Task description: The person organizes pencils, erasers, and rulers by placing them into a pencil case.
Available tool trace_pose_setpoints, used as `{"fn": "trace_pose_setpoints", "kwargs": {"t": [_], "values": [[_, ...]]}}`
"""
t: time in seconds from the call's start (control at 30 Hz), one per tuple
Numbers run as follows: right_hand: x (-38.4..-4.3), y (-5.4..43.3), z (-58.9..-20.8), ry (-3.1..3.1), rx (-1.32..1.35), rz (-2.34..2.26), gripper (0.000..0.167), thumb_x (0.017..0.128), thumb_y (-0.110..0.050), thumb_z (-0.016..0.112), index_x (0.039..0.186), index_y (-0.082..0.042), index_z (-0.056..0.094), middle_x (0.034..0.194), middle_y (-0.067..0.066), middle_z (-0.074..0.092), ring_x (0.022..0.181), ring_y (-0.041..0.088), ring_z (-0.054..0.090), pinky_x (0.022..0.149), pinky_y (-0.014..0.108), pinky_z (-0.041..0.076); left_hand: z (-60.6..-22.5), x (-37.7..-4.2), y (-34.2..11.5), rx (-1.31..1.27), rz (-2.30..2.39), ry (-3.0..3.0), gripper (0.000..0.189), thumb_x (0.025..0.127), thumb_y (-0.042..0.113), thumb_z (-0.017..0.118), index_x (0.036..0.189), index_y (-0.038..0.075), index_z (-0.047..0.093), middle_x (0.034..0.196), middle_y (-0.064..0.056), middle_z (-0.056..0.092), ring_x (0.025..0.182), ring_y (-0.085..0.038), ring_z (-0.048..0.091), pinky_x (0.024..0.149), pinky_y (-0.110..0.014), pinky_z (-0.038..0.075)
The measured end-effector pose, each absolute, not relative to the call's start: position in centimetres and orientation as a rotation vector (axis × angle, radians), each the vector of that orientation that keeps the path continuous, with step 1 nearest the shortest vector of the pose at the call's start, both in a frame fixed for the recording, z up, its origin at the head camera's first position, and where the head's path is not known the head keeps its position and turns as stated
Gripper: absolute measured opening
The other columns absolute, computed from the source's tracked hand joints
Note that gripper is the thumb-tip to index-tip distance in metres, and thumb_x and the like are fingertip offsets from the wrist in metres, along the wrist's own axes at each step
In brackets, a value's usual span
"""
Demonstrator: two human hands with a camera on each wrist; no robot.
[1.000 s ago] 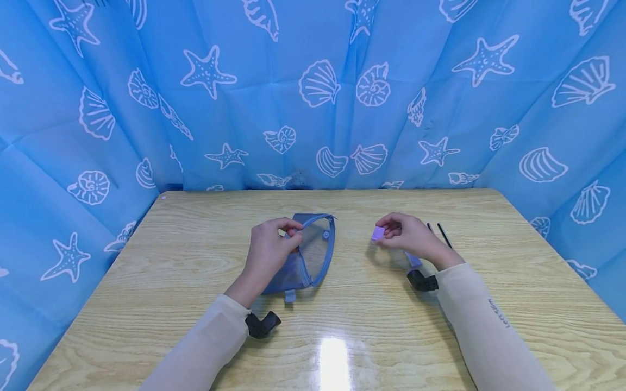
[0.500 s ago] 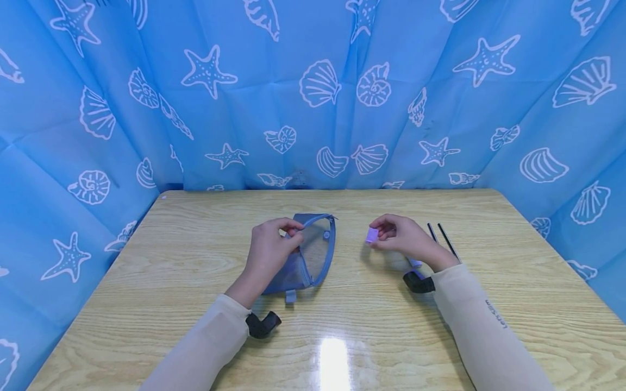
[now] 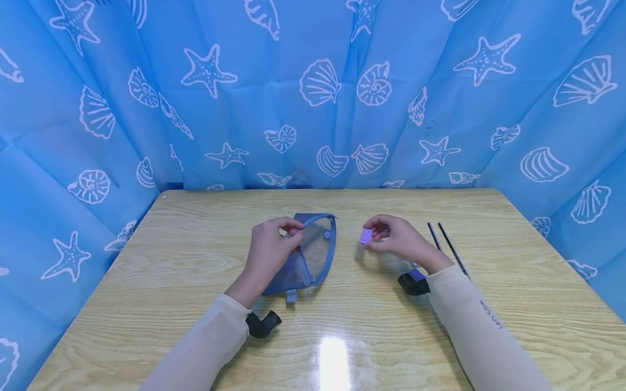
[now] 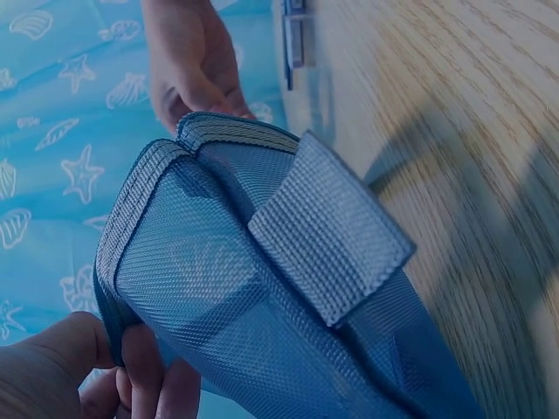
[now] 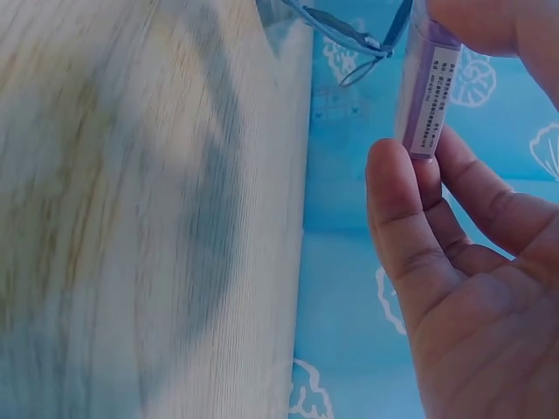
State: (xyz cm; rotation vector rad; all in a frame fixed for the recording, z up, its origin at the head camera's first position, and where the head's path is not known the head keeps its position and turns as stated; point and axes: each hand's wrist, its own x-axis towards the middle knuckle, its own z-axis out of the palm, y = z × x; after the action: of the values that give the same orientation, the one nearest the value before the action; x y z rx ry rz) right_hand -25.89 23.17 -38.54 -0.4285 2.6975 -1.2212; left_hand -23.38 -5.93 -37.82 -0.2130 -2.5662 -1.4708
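A blue mesh zip pouch (image 3: 288,274) lies on the table with its zipped mouth spread toward the right. My left hand (image 3: 274,241) pinches the near-left rim of that mouth between thumb and fingers. In the left wrist view, a grey fabric tab (image 4: 332,227) sticks out from the pouch's seam. My right hand (image 3: 398,238) holds a small purple block (image 3: 365,236), shaped like an eraser, between thumb and fingertips, to the right of the pouch. A white label with fine print runs along the block's side (image 5: 432,96) in the right wrist view.
Two thin dark rods (image 3: 452,247) lie on the wooden table (image 3: 513,304) behind my right wrist. Another purple item (image 3: 416,274) shows partly under that wrist. A blue shell-patterned curtain (image 3: 274,108) hangs around the table's back and sides.
My right hand has moved left toward the pouch with the purple block, uncovering more of the dark rods. The left hand and the pouch have stayed in place.
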Motion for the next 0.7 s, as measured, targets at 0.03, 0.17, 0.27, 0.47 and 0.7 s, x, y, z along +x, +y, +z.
{"fn": "trace_pose_setpoints", "kwargs": {"t": [0.03, 0.17, 0.27, 0.47, 0.7], "values": [[-25.9, 23.1, -38.6, 2.7, -0.435, -1.218, 0.049, 0.082, -0.017, 0.079, 0.123, 0.002, 0.058, 0.107, 0.013, 0.064, 0.096, 0.021, 0.062, 0.085, 0.033, 0.052, -37.8, -23.4, -5.9, -0.214, -1.474, -2.566, 0.013, 0.085, 0.013, 0.066, 0.092, 0.017, 0.076, 0.075, 0.002, 0.064, 0.055, -0.007, 0.067, 0.051, -0.03, 0.053], [-25.7, 22.8, -38.5, 2.694, -0.44, -1.234, 0.049, 0.082, -0.017, 0.079, 0.123, 0.001, 0.059, 0.109, 0.013, 0.064, 0.097, 0.022, 0.062, 0.088, 0.036, 0.052, -37.7, -23.3, -5.9, -0.217, -1.485, -2.568, 0.014, 0.086, 0.012, 0.065, 0.093, 0.017, 0.076, 0.075, 0.002, 0.064, 0.056, -0.007, 0.067, 0.051, -0.03, 0.053], [-25.7, 22.5, -38.6, 2.685, -0.453, -1.236, 0.05, 0.081, -0.017, 0.079, 0.123, 0.001, 0.059, 0.111, 0.013, 0.063, 0.098, 0.023, 0.062, 0.089, 0.037, 0.052, -37.7, -23.3, -6.0, -0.215, -1.487, -2.568, 0.013, 0.086, 0.013, 0.065, 0.093, 0.017, 0.076, 0.075, 0.002, 0.064, 0.056, -0.007, 0.067, 0.051, -0.029, 0.054], [-25.6, 22.1, -38.6, 2.686, -0.477, -1.229, 0.049, 0.082, -0.018, 0.079, 0.123, 0.0, 0.059, 0.112, 0.012, 0.063, 0.097, 0.022, 0.062, 0.089, 0.039, 0.052, -37.8, -23.4, -5.9, -0.214, -1.49, -2.569, 0.013, 0.086, 0.013, 0.065, 0.092, 0.017, 0.076, 0.075, 0.002, 0.064, 0.056, -0.007, 0.067, 0.052, -0.028, 0.054], [-25.5, 21.5, -38.6, 2.67, -0.505, -1.246, 0.049, 0.08, -0.016, 0.079, 0.122, 0.001, 0.06, 0.112, 0.012, 0.063, 0.098, 0.023, 0.062, 0.091, 0.04, 0.052, -37.8, -23.3, -5.9, -0.216, -1.507, -2.568, 0.014, 0.086, 0.012, 0.065, 0.093, 0.016, 0.076, 0.075, 0.001, 0.064, 0.056, -0.007, 0.067, 0.052, -0.027, 0.055]]}}
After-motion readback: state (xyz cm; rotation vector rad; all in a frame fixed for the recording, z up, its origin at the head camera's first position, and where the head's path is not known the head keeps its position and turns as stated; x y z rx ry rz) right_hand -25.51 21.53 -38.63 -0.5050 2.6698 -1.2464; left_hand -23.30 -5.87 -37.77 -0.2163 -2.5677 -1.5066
